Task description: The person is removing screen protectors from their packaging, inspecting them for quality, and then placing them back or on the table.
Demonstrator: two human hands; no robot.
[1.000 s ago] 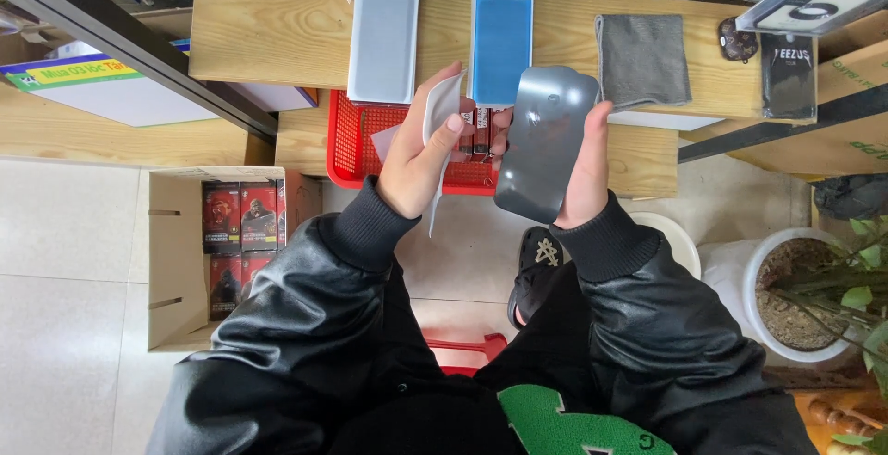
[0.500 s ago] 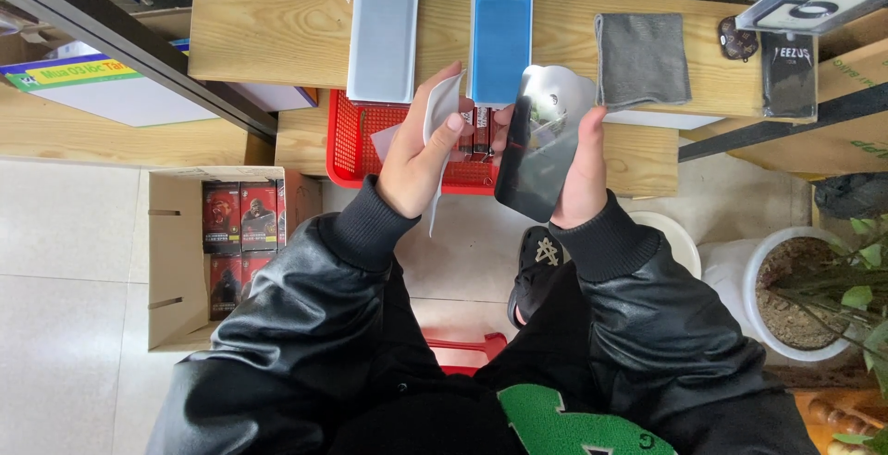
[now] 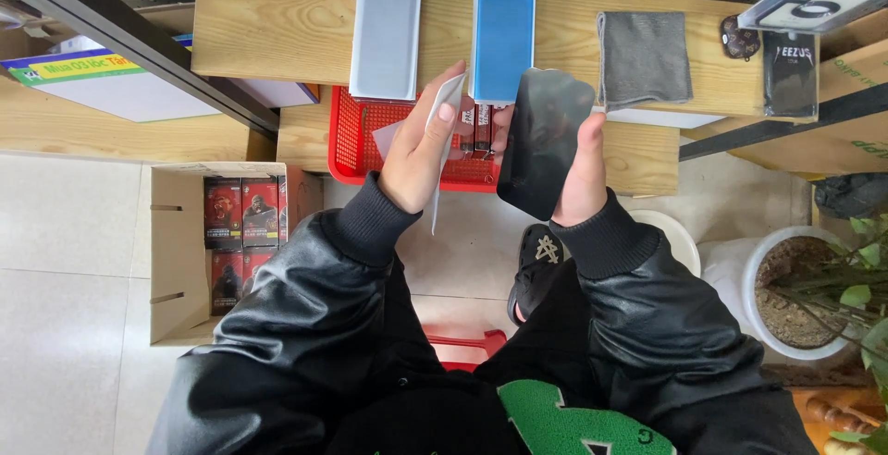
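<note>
My right hand (image 3: pixel 585 176) grips a dark phone (image 3: pixel 544 141) by its edges, screen up and tilted slightly, held over the front of a low wooden bench. My left hand (image 3: pixel 422 152) pinches a thin white wipe (image 3: pixel 442 120) between thumb and fingers just left of the phone; a strip of it hangs down past my wrist. The two hands are close but the wipe is not touching the screen. Below both hands sits a red mesh basket (image 3: pixel 356 145) with small dark packets in it.
On the wooden shelf (image 3: pixel 259 30) lie a grey pad (image 3: pixel 386 34), a blue pad (image 3: pixel 502 43), a folded grey cloth (image 3: pixel 644 57) and a black phone case (image 3: pixel 789 74). A cardboard box (image 3: pixel 176 252) of red-and-black packs stands left; a white plant pot (image 3: pixel 786 293) right.
The phone has been tilted in my right hand: its face went from grey glare to a bright reflection and now looks dark. My left hand with the wipe shifted slightly.
</note>
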